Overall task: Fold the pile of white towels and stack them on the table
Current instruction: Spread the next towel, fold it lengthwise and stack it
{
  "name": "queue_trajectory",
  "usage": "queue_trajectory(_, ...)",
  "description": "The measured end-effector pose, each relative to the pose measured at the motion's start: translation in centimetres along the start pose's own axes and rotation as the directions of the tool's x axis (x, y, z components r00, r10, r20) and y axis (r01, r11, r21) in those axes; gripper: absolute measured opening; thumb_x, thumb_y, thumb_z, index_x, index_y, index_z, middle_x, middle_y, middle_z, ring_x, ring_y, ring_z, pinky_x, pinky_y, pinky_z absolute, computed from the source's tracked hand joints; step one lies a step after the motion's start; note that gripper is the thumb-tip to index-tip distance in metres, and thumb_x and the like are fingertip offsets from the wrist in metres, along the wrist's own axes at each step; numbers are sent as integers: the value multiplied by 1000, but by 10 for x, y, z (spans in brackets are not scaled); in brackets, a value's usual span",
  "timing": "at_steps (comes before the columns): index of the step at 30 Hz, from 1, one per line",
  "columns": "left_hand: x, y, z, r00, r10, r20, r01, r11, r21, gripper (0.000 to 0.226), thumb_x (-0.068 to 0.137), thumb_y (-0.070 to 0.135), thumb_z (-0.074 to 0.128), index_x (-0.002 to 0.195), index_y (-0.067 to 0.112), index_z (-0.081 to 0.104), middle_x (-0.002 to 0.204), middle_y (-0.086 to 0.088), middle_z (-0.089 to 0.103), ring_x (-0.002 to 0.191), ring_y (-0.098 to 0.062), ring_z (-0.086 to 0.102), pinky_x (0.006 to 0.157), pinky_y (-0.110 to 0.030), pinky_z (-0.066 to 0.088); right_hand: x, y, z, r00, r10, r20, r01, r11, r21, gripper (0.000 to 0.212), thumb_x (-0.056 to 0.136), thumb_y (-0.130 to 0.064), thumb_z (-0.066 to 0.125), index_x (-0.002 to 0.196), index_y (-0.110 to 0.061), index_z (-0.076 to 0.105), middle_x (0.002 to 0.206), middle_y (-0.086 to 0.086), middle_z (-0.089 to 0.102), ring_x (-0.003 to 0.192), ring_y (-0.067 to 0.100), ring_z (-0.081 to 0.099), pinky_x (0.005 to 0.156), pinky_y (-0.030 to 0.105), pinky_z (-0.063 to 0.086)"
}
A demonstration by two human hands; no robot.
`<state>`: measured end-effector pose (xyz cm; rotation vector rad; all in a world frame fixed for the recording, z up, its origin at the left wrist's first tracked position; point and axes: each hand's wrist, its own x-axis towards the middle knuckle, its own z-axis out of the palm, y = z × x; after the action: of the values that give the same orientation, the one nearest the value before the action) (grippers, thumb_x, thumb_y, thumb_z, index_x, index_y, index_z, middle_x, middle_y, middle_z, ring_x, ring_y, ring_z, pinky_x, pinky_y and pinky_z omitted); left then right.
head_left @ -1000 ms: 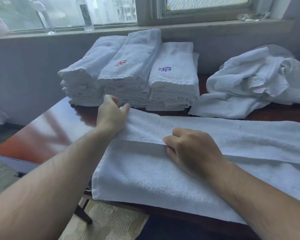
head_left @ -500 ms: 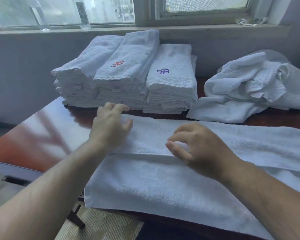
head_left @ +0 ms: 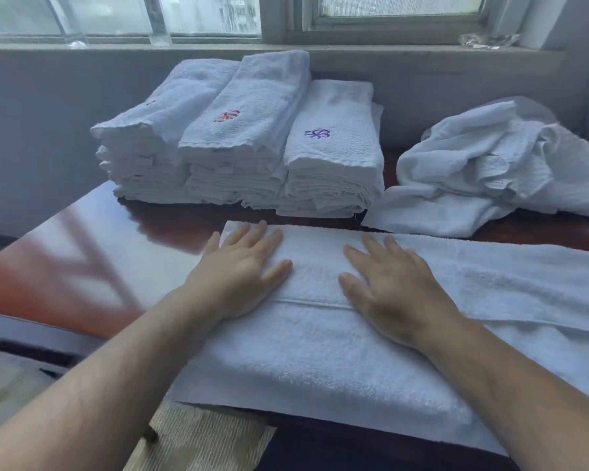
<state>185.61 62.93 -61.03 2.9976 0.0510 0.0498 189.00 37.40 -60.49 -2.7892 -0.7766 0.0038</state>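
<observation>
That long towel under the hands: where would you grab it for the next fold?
Probably at the towel's left short end, beside the left hand, pinching both corners and carrying them rightward. It lies flat, its far edge already folded to the middle, its length running off to the right.

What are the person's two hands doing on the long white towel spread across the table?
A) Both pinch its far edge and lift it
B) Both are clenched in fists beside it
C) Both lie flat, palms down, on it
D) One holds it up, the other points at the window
C: the left hand and the right hand lie with fingers spread flat on the long white towel.
</observation>
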Motion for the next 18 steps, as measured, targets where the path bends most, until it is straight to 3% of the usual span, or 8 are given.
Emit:
queue_trajectory(2, -9, 4, -4, 977, 76, -198, -82, 996, -24, 53, 99, 60, 36, 144, 37, 48, 156, 7, 40, 148, -19, 26, 121, -45, 15, -4, -1, -7, 974, -29, -223, 47, 996, 78, 53, 95, -48, 32, 130, -22, 61, 136, 3, 56, 132, 28, 43, 108, 41, 32)
queue_trajectory(4, -26, 7, -10, 913, 151, -379, -188, 980, -63, 27, 99, 43, 56, 120, 31, 68, 128, 8, 61, 125, -18, 48, 105, -41, 35, -12, -6, -11, 888, -153, -434, 191, 981, 46, 29, 92, -34, 53, 101, -13, 71, 103, 5, 65, 104, 29, 56, 88, 43, 44)
queue_trajectory(6, -49, 5, -14, 908, 173, -382, -255, 951, -177, 12, 96, 41, 59, 99, 33, 67, 104, 17, 61, 97, -4, 52, 83, -33, 43, -28, -18, -8, 818, -288, -498, 330, 944, -4, 21, 93, -29, 58, 84, -12, 67, 80, 2, 60, 79, 25, 57, 69, 42, 49)
queue_trajectory(8, -76, 2, -12, 928, 214, -305, -297, 920, -256, 12, 94, 49, 53, 90, 38, 54, 92, 22, 53, 86, 1, 50, 71, -23, 39, -48, -33, 0, 771, -382, -509, 423, 905, -40, 26, 95, -31, 52, 79, -14, 64, 70, -2, 55, 64, 21, 52, 57, 39, 47)
queue_trajectory(11, -112, -3, -2, 896, 331, -295, -390, 906, -168, 27, 93, 57, 50, 97, 31, 52, 103, 18, 52, 97, -6, 50, 84, -29, 43, -77, -46, 12, 692, -481, -538, 492, 860, -137, 27, 97, -32, 53, 83, -13, 67, 71, -1, 57, 62, 24, 52, 61, 41, 44)
queue_trajectory(13, -128, -6, 6, 858, 418, -300, -447, 894, -33, 49, 85, 66, 60, 109, 25, 50, 118, 8, 52, 111, -19, 50, 96, -36, 43, -92, -46, 15, 743, -510, -432, 491, 855, -166, 36, 90, -49, 60, 98, -14, 66, 87, 0, 63, 75, 25, 59, 69, 43, 48)
queue_trajectory(15, -137, -7, 13, 843, 469, -264, -464, 882, 84, 69, 72, 67, 71, 116, 21, 44, 128, 0, 49, 119, -26, 48, 100, -39, 41, -103, -44, 19, 819, -519, -244, 462, 849, -256, 61, 77, -60, 70, 118, -17, 54, 110, 4, 62, 96, 29, 60, 81, 45, 49)
queue_trajectory(18, -141, -3, 19, 853, 467, -233, -436, 883, 171, 65, 68, 42, 77, 116, 20, 39, 132, -9, 50, 121, -34, 48, 100, -47, 43, -111, -42, 25, 824, -539, -175, 450, 810, -375, 65, 72, -22, 78, 123, -19, 38, 123, 13, 61, 110, 36, 60, 85, 45, 50)
